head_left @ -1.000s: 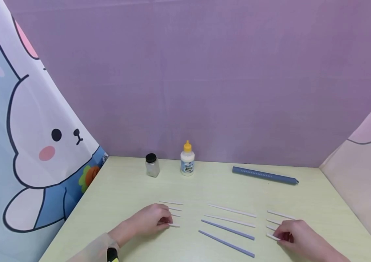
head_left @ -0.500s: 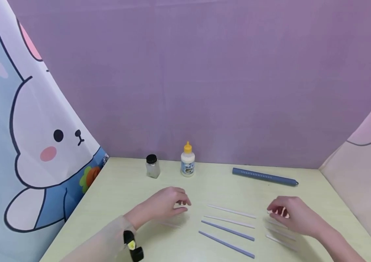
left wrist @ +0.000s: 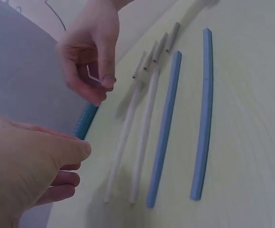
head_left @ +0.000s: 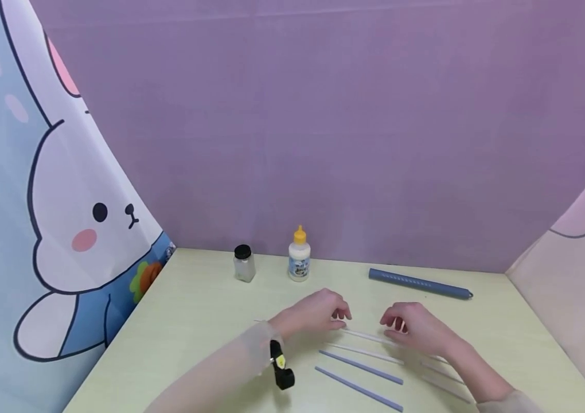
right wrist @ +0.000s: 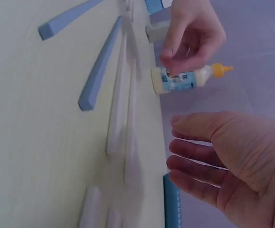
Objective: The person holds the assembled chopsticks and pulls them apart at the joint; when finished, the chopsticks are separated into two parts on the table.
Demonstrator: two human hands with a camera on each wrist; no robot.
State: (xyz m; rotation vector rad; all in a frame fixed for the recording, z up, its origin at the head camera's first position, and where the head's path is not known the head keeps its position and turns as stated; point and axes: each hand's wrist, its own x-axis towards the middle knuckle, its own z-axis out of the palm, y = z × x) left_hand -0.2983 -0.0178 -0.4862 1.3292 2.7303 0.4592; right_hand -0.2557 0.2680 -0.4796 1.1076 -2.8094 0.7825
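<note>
My left hand (head_left: 318,311) hovers over the left end of the farther long white stick (head_left: 367,335), fingers loosely bent and holding nothing. Facing it, my right hand (head_left: 417,328) is above that stick's right end, also without anything in its fingers. The left wrist view has two long white sticks (left wrist: 143,128) lying beside two blue sticks (left wrist: 165,128), all roughly side by side on the table. Several short white sticks (head_left: 444,389) lie partly under my right forearm. My left forearm covers most of the short sticks on the left.
A small clear jar with a black lid (head_left: 244,265) and a white glue bottle with a yellow cap (head_left: 299,258) stand near the table's back edge. Right of them lies a thick dark blue rod (head_left: 420,284). A purple cloth (head_left: 292,126) hangs behind.
Both hands have left the short white sticks at the sides and moved inward and away from me, over the farther long white stick. The sticks lie about where they were.
</note>
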